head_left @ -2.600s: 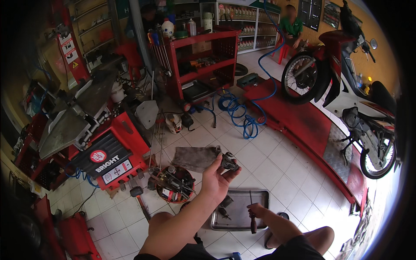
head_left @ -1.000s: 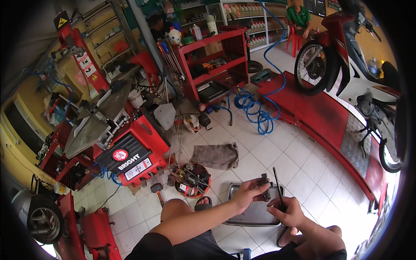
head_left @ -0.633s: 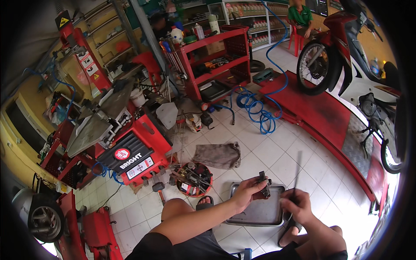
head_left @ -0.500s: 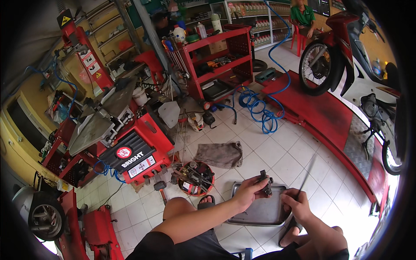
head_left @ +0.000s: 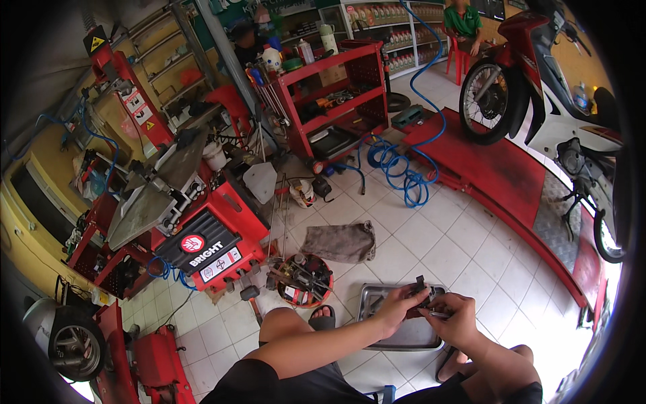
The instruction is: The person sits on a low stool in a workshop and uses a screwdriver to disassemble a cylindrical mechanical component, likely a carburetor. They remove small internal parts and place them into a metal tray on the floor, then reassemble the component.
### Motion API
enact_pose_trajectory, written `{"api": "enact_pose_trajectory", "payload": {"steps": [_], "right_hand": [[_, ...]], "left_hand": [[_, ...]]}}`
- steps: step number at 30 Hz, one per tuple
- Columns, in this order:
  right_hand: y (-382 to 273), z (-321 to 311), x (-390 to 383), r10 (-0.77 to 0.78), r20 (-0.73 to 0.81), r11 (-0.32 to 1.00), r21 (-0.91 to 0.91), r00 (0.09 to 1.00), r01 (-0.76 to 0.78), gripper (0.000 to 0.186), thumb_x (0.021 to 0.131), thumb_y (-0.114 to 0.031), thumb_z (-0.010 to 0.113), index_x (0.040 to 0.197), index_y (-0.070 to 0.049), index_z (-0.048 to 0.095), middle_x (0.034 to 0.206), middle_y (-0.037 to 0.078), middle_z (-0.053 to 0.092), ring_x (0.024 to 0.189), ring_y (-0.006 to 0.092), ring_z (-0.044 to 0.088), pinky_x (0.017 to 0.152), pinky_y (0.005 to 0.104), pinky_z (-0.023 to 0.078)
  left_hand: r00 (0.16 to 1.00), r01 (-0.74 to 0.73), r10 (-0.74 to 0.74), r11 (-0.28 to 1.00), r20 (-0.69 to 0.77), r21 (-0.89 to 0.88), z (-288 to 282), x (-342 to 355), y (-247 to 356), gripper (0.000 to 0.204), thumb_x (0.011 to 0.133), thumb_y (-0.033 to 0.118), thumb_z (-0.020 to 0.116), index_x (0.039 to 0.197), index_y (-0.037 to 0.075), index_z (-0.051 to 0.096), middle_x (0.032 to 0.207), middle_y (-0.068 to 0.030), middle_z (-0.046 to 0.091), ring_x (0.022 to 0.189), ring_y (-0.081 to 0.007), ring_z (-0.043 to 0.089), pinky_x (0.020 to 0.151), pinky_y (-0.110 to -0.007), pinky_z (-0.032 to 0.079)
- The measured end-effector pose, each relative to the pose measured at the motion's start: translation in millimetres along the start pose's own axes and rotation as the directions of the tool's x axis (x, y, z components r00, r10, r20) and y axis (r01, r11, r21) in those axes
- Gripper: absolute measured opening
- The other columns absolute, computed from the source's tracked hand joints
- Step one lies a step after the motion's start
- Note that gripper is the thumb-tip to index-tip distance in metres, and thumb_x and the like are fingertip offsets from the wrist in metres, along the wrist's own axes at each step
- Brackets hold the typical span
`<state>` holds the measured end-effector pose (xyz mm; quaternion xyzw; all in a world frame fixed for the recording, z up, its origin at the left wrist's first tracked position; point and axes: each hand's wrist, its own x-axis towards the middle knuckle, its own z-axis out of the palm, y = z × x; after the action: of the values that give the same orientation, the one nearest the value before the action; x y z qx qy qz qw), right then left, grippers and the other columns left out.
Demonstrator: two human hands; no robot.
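Observation:
My left hand (head_left: 397, 313) is closed on a small dark metal part (head_left: 420, 286) over a shallow metal tray (head_left: 397, 340). Just to its right, my right hand (head_left: 452, 315) is closed round a slim screwdriver (head_left: 439, 314), angled in at the underside of the part; whether its tip touches is hidden by fingers. Behind the tray lie a grey rag (head_left: 340, 242) and a round tub of tools (head_left: 301, 279) on the tiled floor.
Red tyre machine (head_left: 215, 242) at left, red tool cart (head_left: 323, 101) at back, coiled blue hose (head_left: 404, 175) on the floor. A motorbike (head_left: 552, 121) stands on a red lift platform (head_left: 488, 175) at right. A person (head_left: 463, 30) sits on a red chair at back.
My right hand has come up and in beside my left; the screwdriver's shaft, upright before, now angles toward the part. My left hand has moved slightly right with the part.

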<state>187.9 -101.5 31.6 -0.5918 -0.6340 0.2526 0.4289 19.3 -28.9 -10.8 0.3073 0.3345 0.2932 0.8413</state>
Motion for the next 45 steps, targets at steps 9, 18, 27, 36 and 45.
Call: {"api": "enact_pose_trajectory", "payload": {"steps": [9,18,27,36,45], "right_hand": [[-5.5,-4.4,-2.6,-0.187,-0.081,0.971,-0.168,0.979,0.172,0.018,0.071,-0.007,0.085,0.083,-0.007,0.071,0.065,0.004,0.063,0.049,0.0174,0.062,0.045,0.0278,0.048],[-6.2,-5.8,-1.8,-0.376,-0.088,0.890,-0.309,0.922,0.334,0.015,0.073,-0.004,0.081,0.083,-0.010,0.071,0.063,0.001,0.059,0.048,0.0163,0.058,0.044,0.0338,0.044],[0.3,4.2,1.0,-0.304,-0.094,0.940,-0.191,0.948,0.282,0.016,0.074,-0.003,0.081,0.087,-0.007,0.074,0.067,0.005,0.063,0.051,0.0200,0.061,0.045,0.0306,0.046],[-4.9,-5.6,0.2,0.170,0.145,0.955,0.221,0.975,-0.199,0.023,0.081,-0.010,0.083,0.099,-0.002,0.071,0.068,0.001,0.065,0.053,0.0079,0.057,0.048,0.0245,0.044],[-22.2,-14.8,7.8,0.349,0.261,0.766,0.473,0.900,-0.434,0.030,0.085,-0.015,0.082,0.103,0.003,0.066,0.069,-0.001,0.063,0.053,0.0031,0.052,0.046,0.0217,0.038]], "left_hand": [[0.995,0.099,-0.096,0.982,0.026,-0.159,3.9,-2.2,9.6,0.030,0.098,0.033,0.067,0.114,0.008,0.063,0.104,-0.0045,0.068,0.095,-0.0179,0.069,0.089,-0.035,0.057],[0.992,0.111,-0.084,0.936,0.094,-0.334,2.1,-3.9,-5.0,0.026,0.101,0.031,0.062,0.113,0.008,0.064,0.115,-0.0105,0.069,0.105,-0.0221,0.068,0.094,-0.039,0.055],[0.991,0.123,-0.130,0.905,0.012,-0.407,-0.2,-2.0,-10.3,0.026,0.100,0.032,0.064,0.108,0.008,0.064,0.109,-0.0085,0.069,0.103,-0.0224,0.068,0.095,-0.040,0.054],[0.998,-0.041,0.051,0.959,0.031,-0.282,-12.4,-4.2,9.4,0.033,0.102,0.034,0.059,0.113,0.003,0.064,0.111,-0.0097,0.070,0.103,-0.0271,0.069,0.099,-0.039,0.054],[0.999,-0.034,0.030,0.951,-0.018,-0.307,-11.0,-13.7,19.9,0.031,0.100,0.034,0.062,0.112,0.005,0.064,0.107,-0.0095,0.070,0.099,-0.0266,0.070,0.096,-0.039,0.056]]}}
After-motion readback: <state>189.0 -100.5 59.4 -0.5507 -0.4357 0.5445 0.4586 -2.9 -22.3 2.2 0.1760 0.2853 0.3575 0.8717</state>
